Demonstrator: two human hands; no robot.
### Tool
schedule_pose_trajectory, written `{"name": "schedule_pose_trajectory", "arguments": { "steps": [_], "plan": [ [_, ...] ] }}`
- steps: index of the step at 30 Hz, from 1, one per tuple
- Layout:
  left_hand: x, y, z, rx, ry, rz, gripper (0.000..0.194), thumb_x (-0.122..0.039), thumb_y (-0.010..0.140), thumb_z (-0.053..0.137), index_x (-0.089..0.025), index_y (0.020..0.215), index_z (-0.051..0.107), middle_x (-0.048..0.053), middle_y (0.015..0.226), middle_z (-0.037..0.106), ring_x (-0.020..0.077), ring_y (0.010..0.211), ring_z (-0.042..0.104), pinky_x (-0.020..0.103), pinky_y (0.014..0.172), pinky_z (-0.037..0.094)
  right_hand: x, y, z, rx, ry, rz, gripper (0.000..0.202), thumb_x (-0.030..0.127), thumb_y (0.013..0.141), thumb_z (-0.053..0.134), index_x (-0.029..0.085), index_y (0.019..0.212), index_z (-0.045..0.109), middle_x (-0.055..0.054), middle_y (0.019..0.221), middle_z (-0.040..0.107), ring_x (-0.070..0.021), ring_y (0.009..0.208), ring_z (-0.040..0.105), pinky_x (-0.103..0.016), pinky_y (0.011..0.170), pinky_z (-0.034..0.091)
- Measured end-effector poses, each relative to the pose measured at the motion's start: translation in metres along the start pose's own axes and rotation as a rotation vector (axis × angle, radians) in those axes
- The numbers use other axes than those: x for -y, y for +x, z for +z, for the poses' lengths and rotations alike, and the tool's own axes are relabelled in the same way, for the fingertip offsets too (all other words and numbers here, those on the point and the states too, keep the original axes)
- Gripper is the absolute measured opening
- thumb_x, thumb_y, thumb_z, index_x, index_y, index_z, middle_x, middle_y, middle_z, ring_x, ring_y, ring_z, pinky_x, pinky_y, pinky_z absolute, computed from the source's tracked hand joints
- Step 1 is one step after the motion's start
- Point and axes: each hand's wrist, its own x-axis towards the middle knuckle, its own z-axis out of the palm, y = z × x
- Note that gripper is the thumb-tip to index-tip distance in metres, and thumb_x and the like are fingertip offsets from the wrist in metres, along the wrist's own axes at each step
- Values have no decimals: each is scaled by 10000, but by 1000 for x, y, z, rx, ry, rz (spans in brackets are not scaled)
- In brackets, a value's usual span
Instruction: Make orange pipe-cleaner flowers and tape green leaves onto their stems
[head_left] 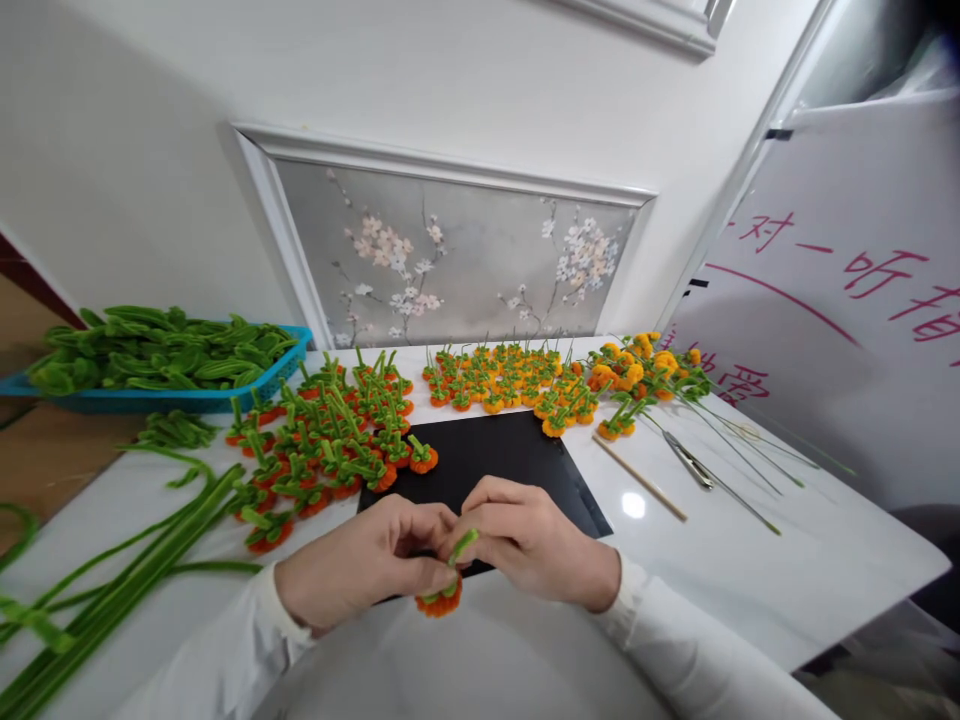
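Between my hands is an orange pipe-cleaner flower (439,602) with a green stem piece sticking up. My left hand (367,560) pinches it from the left, thumb against its green part. My right hand (529,535) has its fingers closed at the stem, partly hiding it. Both hands are over the near edge of a black mat (487,455). Just beyond my left hand stand many orange flowers (322,440) with upright green stems. Farther back are rows of yellow and orange flowers (510,375) with thin wires.
A blue basket (187,400) of green fuzzy leaves (165,345) sits at the back left. Long green pipe cleaners (142,570) lie at left. To the right are a wooden stick (641,478), pliers (688,460), and a bundle of yellow flowers (637,365) with long stems.
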Motion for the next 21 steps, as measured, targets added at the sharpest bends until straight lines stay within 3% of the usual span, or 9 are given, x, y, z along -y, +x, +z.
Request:
{"name": "schedule_pose_trajectory", "arguments": {
  "steps": [5, 10, 14, 21],
  "plan": [
    [0, 0, 1, 33, -30, -26, 186, -335, 694, 675, -162, 645, 627, -16, 710, 535, 118, 621, 508, 231, 608, 398, 3, 1, 4, 20, 3, -21, 188, 138, 890, 474, 183, 848, 652, -46, 858, 600, -116, 775, 578, -209, 687, 487],
    [-1, 1, 6, -111, 106, -47, 104, -223, 650, 679, -160, 596, 617, -25, 703, 568, 111, 586, 516, 218, 559, 382, 2, 0, 7, 33, -94, 18, 154, 130, 877, 480, 168, 851, 627, -47, 864, 602, -119, 765, 577, -216, 677, 484],
    [-3, 3, 9, -206, 148, -39, 168, -203, 662, 650, -157, 515, 583, -13, 695, 592, 125, 604, 538, 227, 566, 396, 0, 0, 6, 36, -121, 21, 185, 151, 904, 452, 171, 858, 630, -50, 874, 596, -117, 776, 571, -219, 686, 480],
    [-4, 2, 10, -167, 175, -19, 182, -222, 692, 626, -172, 522, 584, -15, 705, 591, 124, 607, 547, 218, 576, 419, -6, -1, 6, 55, -77, -5, 171, 182, 911, 470, 175, 862, 634, -45, 837, 601, -119, 779, 566, -218, 691, 483]
  ]
}}
